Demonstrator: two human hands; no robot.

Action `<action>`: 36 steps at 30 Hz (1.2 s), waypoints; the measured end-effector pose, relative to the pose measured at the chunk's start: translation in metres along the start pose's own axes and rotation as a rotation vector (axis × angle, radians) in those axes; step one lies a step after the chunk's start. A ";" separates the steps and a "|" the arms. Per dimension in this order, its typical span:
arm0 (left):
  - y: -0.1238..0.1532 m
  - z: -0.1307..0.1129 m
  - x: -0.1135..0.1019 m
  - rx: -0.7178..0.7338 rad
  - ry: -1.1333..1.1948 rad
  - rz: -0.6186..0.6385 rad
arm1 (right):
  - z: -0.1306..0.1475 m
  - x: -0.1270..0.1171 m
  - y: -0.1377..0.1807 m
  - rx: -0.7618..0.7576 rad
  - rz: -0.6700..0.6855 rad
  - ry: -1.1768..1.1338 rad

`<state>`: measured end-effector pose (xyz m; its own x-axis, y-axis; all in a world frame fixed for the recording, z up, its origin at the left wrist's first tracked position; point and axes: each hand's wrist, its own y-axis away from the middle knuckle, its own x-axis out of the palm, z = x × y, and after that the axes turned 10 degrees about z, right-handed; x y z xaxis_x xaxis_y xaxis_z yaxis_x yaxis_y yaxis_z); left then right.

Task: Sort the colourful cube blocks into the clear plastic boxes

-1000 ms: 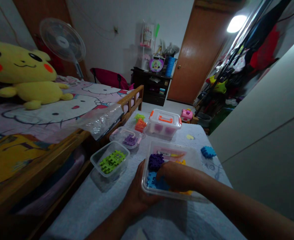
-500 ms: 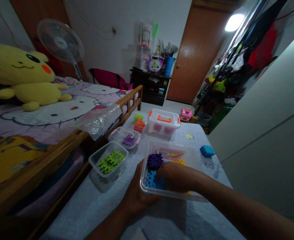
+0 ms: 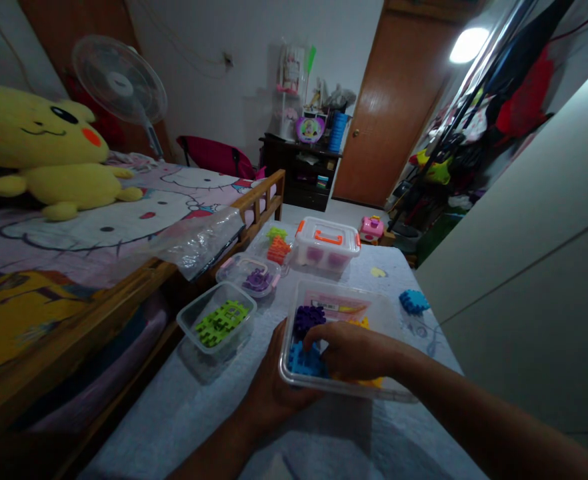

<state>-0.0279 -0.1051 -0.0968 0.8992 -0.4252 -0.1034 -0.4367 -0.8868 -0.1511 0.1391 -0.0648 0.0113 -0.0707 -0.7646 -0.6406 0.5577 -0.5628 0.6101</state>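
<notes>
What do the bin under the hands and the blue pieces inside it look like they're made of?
The clear bin looks like thin, glossy transparent plastic: its contents show through the walls, and the rim catches light. The blue pieces under the right hand look like rigid matte moulded plastic, with notched, toothed edges, though the dim light leaves the finish uncertain.

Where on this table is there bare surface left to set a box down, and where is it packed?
Bare cloth lies near the table's front edge, below the green-block tub and left of the left hand. A smaller patch sits between the lidded orange-handled box and the blue block. The left rear is crowded: purple-block tub, orange blocks, then the big tray holding the right hand.
</notes>
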 end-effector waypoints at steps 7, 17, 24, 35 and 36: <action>0.003 0.009 -0.001 -0.014 0.083 0.035 | 0.004 -0.007 0.009 0.077 0.006 0.146; 0.003 0.012 -0.002 -0.018 0.057 0.046 | -0.002 -0.002 -0.001 -0.035 0.197 0.247; 0.004 0.011 -0.001 -0.030 0.126 0.049 | -0.017 -0.020 0.014 0.155 -0.118 0.237; 0.004 0.019 -0.001 0.006 0.162 0.062 | -0.027 -0.016 -0.010 0.241 -0.182 0.574; 0.004 0.019 -0.001 0.006 0.162 0.063 | -0.027 -0.016 -0.012 0.214 -0.202 0.579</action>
<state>-0.0310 -0.1050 -0.1159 0.8622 -0.5044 0.0472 -0.4925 -0.8564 -0.1552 0.1557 -0.0372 0.0016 0.3337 -0.3778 -0.8637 0.3989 -0.7736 0.4924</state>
